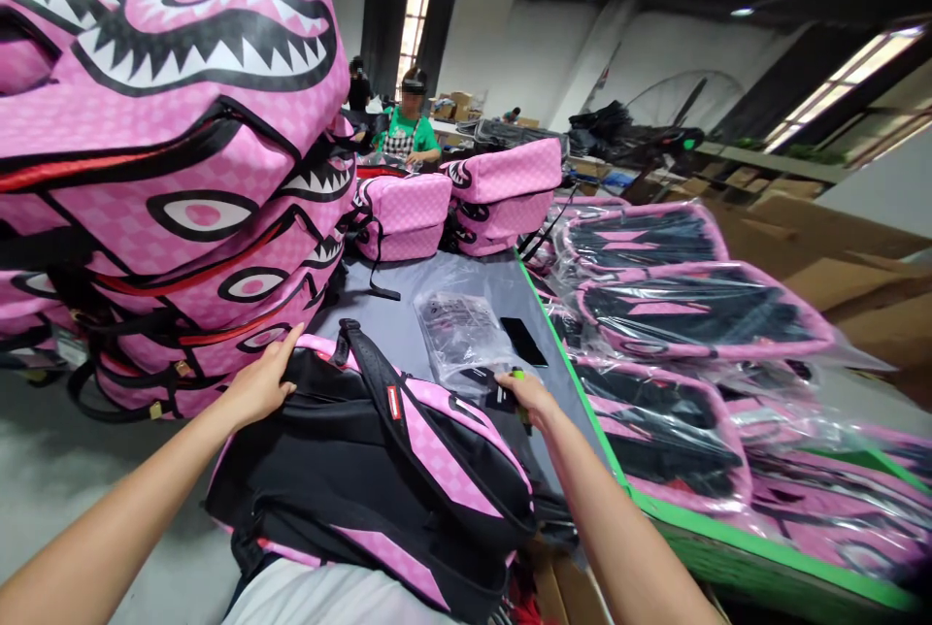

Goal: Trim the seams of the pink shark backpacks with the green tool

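Note:
A black and pink checkered backpack (393,450) lies in front of me with its straps and back panel facing up. My left hand (258,387) grips its upper left edge, thumb on the black side. Beyond the backpack's right end, my right hand (531,399) is closed around a small yellow-green thing (517,374) whose kind I cannot make out. Its fingertips are by black tags (499,394) with white print. Just past them lie a clear plastic packet (466,329) and a black phone (523,341) on the grey tabletop (393,290).
Pink shark-mouth backpacks (211,149) are stacked high at left. Smaller pink bags (502,183) stand at the table's far end. Plastic-wrapped backpacks (655,305) pile up beyond the green table edge (582,402). A person in green (408,130) works behind, with cardboard (866,256) at right.

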The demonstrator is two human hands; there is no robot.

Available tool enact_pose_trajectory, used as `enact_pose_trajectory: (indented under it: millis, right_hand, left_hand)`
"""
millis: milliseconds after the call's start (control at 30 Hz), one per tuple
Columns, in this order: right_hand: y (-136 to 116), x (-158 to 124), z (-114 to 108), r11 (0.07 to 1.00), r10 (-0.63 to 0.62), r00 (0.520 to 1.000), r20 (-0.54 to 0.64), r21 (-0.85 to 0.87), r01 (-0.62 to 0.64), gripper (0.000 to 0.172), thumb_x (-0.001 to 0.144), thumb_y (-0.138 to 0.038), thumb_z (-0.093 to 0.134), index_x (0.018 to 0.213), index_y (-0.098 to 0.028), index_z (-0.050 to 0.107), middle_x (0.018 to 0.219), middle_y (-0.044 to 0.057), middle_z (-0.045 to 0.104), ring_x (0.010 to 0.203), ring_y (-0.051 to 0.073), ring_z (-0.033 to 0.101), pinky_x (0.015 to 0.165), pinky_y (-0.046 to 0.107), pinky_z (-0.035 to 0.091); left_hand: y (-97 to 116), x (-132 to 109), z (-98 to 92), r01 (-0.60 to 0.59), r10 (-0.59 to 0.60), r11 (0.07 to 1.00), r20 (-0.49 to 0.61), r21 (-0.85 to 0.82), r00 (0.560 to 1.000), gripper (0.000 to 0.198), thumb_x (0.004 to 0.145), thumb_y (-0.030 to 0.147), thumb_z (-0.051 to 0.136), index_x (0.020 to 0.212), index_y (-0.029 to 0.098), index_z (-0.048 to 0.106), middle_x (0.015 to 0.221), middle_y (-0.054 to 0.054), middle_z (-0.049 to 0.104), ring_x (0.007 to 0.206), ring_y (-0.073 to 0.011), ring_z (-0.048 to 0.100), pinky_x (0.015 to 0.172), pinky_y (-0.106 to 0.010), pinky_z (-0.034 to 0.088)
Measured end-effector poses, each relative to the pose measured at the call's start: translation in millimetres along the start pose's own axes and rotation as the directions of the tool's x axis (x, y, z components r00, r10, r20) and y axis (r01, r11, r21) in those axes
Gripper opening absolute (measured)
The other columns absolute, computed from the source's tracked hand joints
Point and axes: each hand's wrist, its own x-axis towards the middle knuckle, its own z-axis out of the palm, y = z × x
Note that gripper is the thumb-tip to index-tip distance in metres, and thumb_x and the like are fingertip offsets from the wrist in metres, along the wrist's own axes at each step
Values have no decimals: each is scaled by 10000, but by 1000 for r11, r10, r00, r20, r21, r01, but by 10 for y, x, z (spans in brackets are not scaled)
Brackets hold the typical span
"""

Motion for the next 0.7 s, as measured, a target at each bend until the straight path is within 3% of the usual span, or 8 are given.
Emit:
enact_pose_trajectory:
  millis: [133, 233, 300, 333, 400, 467, 600, 700]
  right_hand:
    - [-203, -415, -234, 968, -231, 972, -45, -109, 226, 93, 820, -137, 696, 732, -148, 669, 703, 18, 666, 687, 161, 624, 668, 259, 502]
    - [-420, -915, -257, 859, -502, 856, -120, -181, 479, 49, 839, -183, 680, 881, -199, 700, 856, 25, 721, 795, 185, 656, 754, 279, 506]
    - [-597, -1326, -132, 538, -840, 538, -66, -215, 815, 135, 863, -209, 672, 995, -222, 696, 932, 37, 747, 836, 196, 692, 783, 306, 535]
    - [-686, -1536, -34, 329, -942, 335, -2, -189, 925, 182, 884, -174, 639, 1049, -237, 685, 952, 37, 755, 857, 192, 705, 792, 310, 548]
    - [-831, -1921, 192, -72, -986, -59, 159, -79, 994, 298, 925, -116, 551, 1190, -222, 636, 955, 53, 771, 884, 185, 719, 783, 313, 571]
    - [-895, -2202, 390, -320, -902, -304, 306, -2, 947, 289, 933, -96, 534, 1192, -178, 630, 963, 64, 783, 917, 189, 727, 769, 309, 588]
    - [-772, -2348, 531, -431, -806, -392, 444, 15, 902, 231, 915, -104, 594, 1123, -177, 662, 1082, 68, 766, 1038, 202, 713, 893, 348, 587]
    - [-635, -2242, 473, -283, -906, -255, 337, -35, 959, 333, 908, -156, 637, 1238, -198, 624, 1172, 128, 729, 1150, 251, 664, 932, 405, 576]
  left_hand:
    - [11, -140, 68, -93, 68, 987, -178, -134, 982, 848, 868, 223, 542, 1580, 220, 81, 1615, -133, 249, 1488, -294, 278, 1164, -437, 325]
    - [322, -402, 93, -175, 61, 968, -507, -180, 860, 643, 934, 339, 503, 1521, 177, 297, 1584, -139, 322, 1484, -302, 254, 1190, -488, 254]
    - [638, -584, 114, -283, 41, 888, -550, -363, 834, 462, 951, 438, 487, 1341, 195, 529, 1391, -125, 553, 1289, -275, 506, 1064, -422, 413]
    - [797, -657, 137, -313, 49, 795, -459, -519, 887, 424, 951, 497, 469, 1201, 186, 614, 1210, -117, 651, 1096, -241, 616, 917, -362, 492]
    - [1058, -747, 215, -185, 190, 519, -99, -835, 977, 560, 923, 654, 404, 948, 153, 653, 850, -79, 670, 739, -171, 638, 612, -263, 473]
    - [1197, -770, 320, 97, 362, 255, 188, -962, 913, 637, 849, 760, 431, 806, 147, 598, 651, -8, 557, 546, -107, 532, 483, -210, 374]
    - [1154, -748, 473, 155, 294, 48, 162, -987, 942, 541, 728, 640, 718, 672, 163, 469, 559, 73, 432, 470, -35, 376, 469, -169, 315]
    - [1062, -767, 487, -12, 131, 132, 5, -991, 991, 493, 763, 593, 707, 669, 153, 507, 560, 56, 479, 473, -44, 426, 474, -171, 339]
